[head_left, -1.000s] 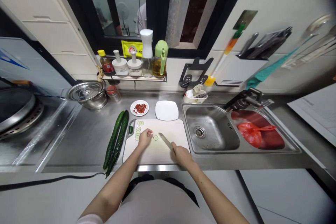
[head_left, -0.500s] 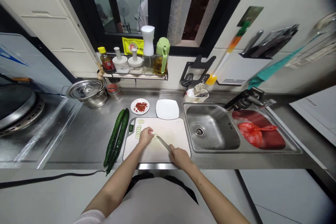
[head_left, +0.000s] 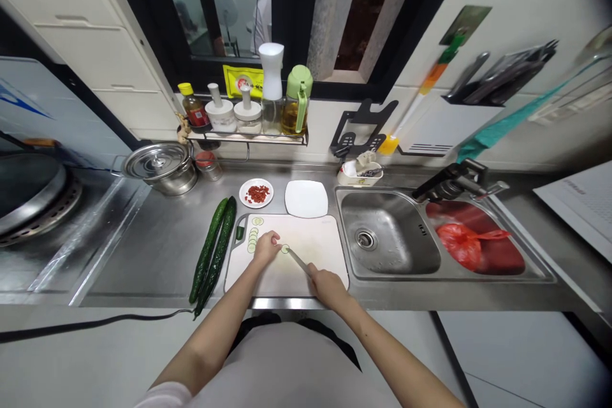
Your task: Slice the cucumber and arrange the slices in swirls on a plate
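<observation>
Right hand (head_left: 329,285) wraps round handle of knife (head_left: 299,261), tip at lone cucumber slice (head_left: 285,248) on white cutting board (head_left: 325,261). Left hand (head_left: 264,248) curls just beside slice; cannot tell whether it pinches anything. Print on yellow packet (head_left: 233,80) and red-labelled bottle (head_left: 196,113) too small to read from here.

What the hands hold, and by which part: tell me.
The right hand grips the knife by its handle end. Whether the left hand holds anything cannot be told.
</observation>
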### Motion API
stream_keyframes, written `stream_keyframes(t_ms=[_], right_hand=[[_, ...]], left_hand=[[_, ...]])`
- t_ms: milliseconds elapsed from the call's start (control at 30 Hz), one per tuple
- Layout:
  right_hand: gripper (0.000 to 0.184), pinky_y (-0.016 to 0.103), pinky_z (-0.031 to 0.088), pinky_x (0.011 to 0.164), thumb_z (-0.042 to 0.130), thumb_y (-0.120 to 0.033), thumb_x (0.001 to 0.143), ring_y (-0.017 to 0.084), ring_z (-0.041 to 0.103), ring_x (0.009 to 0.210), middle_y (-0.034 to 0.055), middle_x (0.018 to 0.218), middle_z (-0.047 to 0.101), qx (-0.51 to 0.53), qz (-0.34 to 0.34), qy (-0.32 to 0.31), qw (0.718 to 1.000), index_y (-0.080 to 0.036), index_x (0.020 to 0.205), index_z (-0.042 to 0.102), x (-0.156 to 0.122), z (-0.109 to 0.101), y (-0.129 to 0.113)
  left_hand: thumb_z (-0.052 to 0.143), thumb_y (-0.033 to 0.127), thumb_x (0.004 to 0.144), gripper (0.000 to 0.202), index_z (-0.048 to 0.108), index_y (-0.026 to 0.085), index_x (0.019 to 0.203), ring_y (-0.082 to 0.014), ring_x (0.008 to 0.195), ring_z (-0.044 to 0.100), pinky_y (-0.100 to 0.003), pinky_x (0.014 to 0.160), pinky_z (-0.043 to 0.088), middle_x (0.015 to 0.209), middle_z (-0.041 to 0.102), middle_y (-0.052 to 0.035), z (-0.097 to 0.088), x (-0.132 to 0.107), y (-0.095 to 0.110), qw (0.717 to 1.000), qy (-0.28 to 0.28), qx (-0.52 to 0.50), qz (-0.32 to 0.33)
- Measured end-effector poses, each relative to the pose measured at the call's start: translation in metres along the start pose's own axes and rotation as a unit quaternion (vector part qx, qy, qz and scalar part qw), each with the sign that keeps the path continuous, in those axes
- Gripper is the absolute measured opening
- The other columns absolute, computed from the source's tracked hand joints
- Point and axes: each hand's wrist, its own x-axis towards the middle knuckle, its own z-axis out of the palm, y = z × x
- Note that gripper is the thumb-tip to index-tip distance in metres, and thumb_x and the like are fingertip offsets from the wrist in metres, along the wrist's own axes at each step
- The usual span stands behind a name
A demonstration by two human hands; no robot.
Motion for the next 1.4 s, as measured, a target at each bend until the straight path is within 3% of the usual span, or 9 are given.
stream_keyframes(t_ms=[300, 1400], right_hand=[[0.037, 0.029, 0.04, 0.068, 0.035, -0.008, 0.087, 0.024, 0.067, 0.09, 0.0132, 0.095, 0.07, -0.001, 0.003, -0.026, 1.0, -0.016, 0.122, 0.044, 0.005, -0.007, -0.005], [0.037, 0.028, 0.039, 0.069, 0.035, -0.008, 0.088, 0.022, 0.066, 0.089, 0.0125, 0.094, 0.069, 0.0, 0.001, -0.025, 1.0, -0.017, 0.123, 0.044, 0.005, -0.016, -0.008]], left_hand=[[0.068, 0.015, 0.07, 0.018, 0.062, 0.02, 0.086, -0.0111, 0.07, 0.055, -0.021, 0.063, 0.037, 0.076, 0.06, 0.0028, -0.001, 0.0, 0.001, 1.0, -0.007, -0.003, -0.006], [0.069, 0.016, 0.069, 0.019, 0.062, 0.021, 0.086, -0.0111, 0.07, 0.055, -0.021, 0.062, 0.037, 0.075, 0.061, 0.0032, 0.0, 0.004, 0.001, 1.0, -0.016, -0.004, -0.024]])
